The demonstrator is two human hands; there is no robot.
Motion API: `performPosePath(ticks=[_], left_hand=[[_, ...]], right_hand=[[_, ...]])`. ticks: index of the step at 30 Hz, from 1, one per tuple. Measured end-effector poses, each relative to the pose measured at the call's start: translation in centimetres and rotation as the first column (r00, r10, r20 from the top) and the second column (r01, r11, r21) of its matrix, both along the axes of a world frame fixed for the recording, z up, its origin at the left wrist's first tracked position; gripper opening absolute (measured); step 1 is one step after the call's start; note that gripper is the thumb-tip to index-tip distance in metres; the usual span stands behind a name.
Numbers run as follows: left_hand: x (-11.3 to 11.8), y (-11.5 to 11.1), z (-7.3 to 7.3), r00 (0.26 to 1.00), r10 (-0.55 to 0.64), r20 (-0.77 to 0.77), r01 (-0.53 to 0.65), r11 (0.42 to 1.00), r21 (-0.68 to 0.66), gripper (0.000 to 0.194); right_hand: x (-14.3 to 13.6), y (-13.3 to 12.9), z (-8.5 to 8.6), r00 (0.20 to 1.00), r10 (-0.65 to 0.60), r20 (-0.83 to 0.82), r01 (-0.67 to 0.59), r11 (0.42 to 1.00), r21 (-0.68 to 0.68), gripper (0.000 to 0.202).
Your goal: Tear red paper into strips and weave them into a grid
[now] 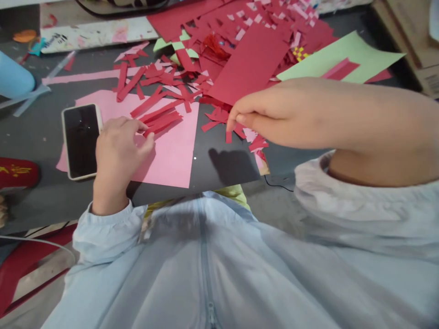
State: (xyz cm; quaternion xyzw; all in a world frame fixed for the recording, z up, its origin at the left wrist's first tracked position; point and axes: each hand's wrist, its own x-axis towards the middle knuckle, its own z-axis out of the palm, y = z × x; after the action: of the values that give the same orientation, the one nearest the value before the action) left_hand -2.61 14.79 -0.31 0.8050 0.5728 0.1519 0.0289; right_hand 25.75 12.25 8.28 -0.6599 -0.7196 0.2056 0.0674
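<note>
My left hand (120, 144) rests over a pink sheet of paper (171, 160). Its thumb and forefinger close on the near end of some red paper strips (164, 122) lying on that sheet. Above the dark table, my right hand (254, 112) is bent downward with its fingertips together. A short red paper piece (228, 137) hangs from those fingertips. Below the right hand are small red and pink scraps (259, 144) at the table edge. A heap of loose red strips (154, 75) lies between and beyond my hands.
A phone (81, 141) lies left of my left hand, partly on the pink sheet. A large red sheet (250, 64) and a light green sheet (329, 59) lie at the back. A blue cup (13, 75) and a red object (17, 173) stand at far left. Cardboard boxes (411, 41) are at right.
</note>
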Motion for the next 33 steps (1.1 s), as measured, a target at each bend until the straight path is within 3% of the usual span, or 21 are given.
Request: performPosePath(ticks=[2,5,12,16,21,25,29,33], left_hand=[[0.0,-0.1,0.1,0.999,-0.005,0.048,0.005,1.000,-0.008,0.016],[0.0,-0.2,0.2,0.992,-0.019,0.127,0.026,0.998,-0.050,0.015],[0.1,-0.6,0.5,0.965,-0.126,0.232,0.131,0.991,-0.008,0.014],[0.1,-0.8,0.7,0.945,-0.211,0.248,0.214,0.977,0.017,0.018],[0.2,-0.8,0.6,0.908,-0.286,0.305,0.283,0.958,0.056,0.017],[0.3,-1.0,0.5,0.847,-0.203,0.492,0.242,0.970,-0.017,0.018],[0.3,-0.8,0.3,0.733,-0.094,0.674,0.235,0.964,-0.121,0.022],[0.1,-0.5,0.2,0.644,0.030,0.765,0.208,0.955,-0.212,0.024]], right_hand=[[-1.2,0.2,0.5,0.974,0.177,0.143,-0.162,0.981,-0.109,0.024],[-2.8,0.7,0.5,0.960,0.210,0.186,-0.202,0.978,-0.061,0.029],[-4.7,2.1,-2.3,0.965,0.261,0.021,-0.262,0.962,0.084,0.030],[-5.3,2.7,-3.9,0.929,0.367,-0.045,-0.357,0.922,0.147,0.033],[-6.0,3.4,-5.0,0.878,0.468,-0.098,-0.451,0.878,0.158,0.018],[-6.4,3.6,-5.3,0.876,0.436,-0.207,-0.431,0.899,0.074,0.016],[-6.5,3.7,-5.4,0.849,0.406,-0.339,-0.427,0.904,0.014,0.024],[-7.0,4.4,-5.6,0.851,0.431,-0.300,-0.457,0.889,-0.019,0.018]])
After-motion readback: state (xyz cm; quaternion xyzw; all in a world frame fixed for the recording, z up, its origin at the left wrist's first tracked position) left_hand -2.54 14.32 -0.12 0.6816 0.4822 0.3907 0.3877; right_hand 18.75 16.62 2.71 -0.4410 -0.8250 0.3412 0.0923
